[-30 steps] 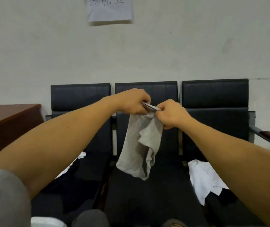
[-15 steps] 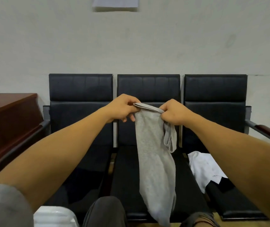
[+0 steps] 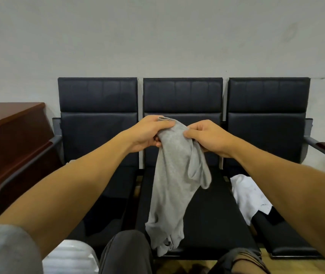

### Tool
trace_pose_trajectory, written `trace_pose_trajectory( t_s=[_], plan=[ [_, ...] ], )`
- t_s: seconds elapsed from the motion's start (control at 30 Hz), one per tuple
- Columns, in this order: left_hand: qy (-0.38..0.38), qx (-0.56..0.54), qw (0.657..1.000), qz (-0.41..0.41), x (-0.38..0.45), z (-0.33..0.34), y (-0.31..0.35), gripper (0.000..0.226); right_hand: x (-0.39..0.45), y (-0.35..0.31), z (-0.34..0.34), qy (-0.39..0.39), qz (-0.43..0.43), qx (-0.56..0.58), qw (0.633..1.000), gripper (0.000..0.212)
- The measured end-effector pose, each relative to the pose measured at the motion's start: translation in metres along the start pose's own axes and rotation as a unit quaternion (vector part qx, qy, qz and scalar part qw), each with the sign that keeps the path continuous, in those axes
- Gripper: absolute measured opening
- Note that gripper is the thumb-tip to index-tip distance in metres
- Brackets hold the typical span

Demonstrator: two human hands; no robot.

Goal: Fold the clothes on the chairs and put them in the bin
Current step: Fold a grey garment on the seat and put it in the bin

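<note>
- Brown wood made up the desk [image 3: 9, 123] at the far left, just beside the left armrest of the chairs [image 3: 98, 107]; it carried nothing of the task that showed.
- White ribbed plastic at the bottom left edge, below the left forearm, was probably the bin [image 3: 70, 256], kept close so folded pieces could be dropped in without a reach.
- Left hand [image 3: 147, 133] held the top hem of the gray garment [image 3: 169, 175], fingers curled over the cloth with the thumb beneath, above the middle seat.
- Gray garment hung free from both hands, its lower end near the front edge of the middle seat; lifted like that, its own weight likely pulled it straight for a fold.
- Right hand [image 3: 207, 136] pinched the same top edge close to the left hand, fingers bent round a bunched fold whose loop drooped below.
- White cloth [image 3: 250, 194] lay crumpled at the left edge of the right seat, partly over something dark, not yet folded.
</note>
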State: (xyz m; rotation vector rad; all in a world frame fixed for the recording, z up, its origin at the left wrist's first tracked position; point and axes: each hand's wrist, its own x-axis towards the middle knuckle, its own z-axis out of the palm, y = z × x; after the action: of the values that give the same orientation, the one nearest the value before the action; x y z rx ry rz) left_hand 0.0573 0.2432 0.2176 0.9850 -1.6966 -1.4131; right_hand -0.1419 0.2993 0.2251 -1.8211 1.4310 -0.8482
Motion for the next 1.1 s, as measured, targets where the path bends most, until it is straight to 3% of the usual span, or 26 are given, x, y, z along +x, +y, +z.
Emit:
trace_pose_trajectory(
  t_s=[0.1, 0.17, 0.37, 0.47, 0.57, 0.63, 0.7, 0.8, 0.83, 0.9, 0.97, 1.03, 1.1],
  plan=[
    [0.002, 0.026, 1.000, 0.008, 0.001, -0.004, -0.003, 0.024, 0.001, 0.000, -0.001, -0.064, 0.005, 0.038, 0.997, 0.026],
    [-0.018, 0.027, 0.999, 0.015, -0.001, -0.005, -0.004, 0.017, 0.001, 0.000, 0.001, -0.083, -0.005, 0.041, 0.996, 0.023],
    [-0.069, -0.002, 0.997, 0.016, -0.005, 0.003, -0.006, 0.012, 0.005, 0.003, 0.010, -0.032, -0.056, 0.005, 0.998, 0.014],
    [-0.085, -0.024, 0.996, 0.018, -0.007, 0.001, -0.009, 0.010, 0.006, 0.004, 0.012, -0.005, -0.062, 0.019, 0.998, 0.021],
    [-0.095, -0.045, 0.994, 0.030, -0.010, -0.001, -0.011, 0.005, 0.005, 0.006, 0.013, -0.023, -0.050, 0.039, 0.998, 0.020],
    [-0.087, -0.032, 0.995, 0.032, -0.011, -0.005, -0.010, 0.015, 0.004, 0.010, 0.014, -0.041, -0.039, 0.081, 0.995, 0.012],
    [-0.075, -0.017, 0.997, 0.025, -0.012, -0.010, -0.010, 0.028, 0.004, 0.015, 0.014, -0.007, -0.023, 0.123, 0.992, 0.013],
    [-0.031, -0.002, 0.999, 0.024, -0.014, -0.015, -0.011, 0.045, 0.009, 0.018, 0.013, 0.105, 0.008, 0.175, 0.979, 0.018],
    [-0.016, 0.013, 0.999, 0.026, -0.015, -0.014, -0.011, 0.047, 0.010, 0.019, 0.011, 0.127, -0.003, 0.134, 0.983, 0.018],
    [0.009, 0.066, 0.997, 0.036, -0.015, -0.013, -0.012, 0.045, 0.008, 0.020, 0.006, 0.101, -0.095, -0.082, 0.987, 0.018],
    [0.046, 0.132, 0.989, 0.056, -0.015, -0.015, -0.012, 0.041, 0.002, 0.019, 0.003, 0.027, -0.174, -0.274, 0.945, 0.024],
    [0.053, 0.248, 0.962, 0.103, -0.016, -0.021, -0.014, 0.036, -0.008, 0.013, -0.002, -0.010, -0.180, -0.359, 0.916, 0.042],
    [0.000, 0.382, 0.913, 0.143, -0.022, -0.026, -0.015, 0.016, -0.016, 0.009, -0.010, -0.039, -0.157, -0.436, 0.885, 0.055]
  ],
)
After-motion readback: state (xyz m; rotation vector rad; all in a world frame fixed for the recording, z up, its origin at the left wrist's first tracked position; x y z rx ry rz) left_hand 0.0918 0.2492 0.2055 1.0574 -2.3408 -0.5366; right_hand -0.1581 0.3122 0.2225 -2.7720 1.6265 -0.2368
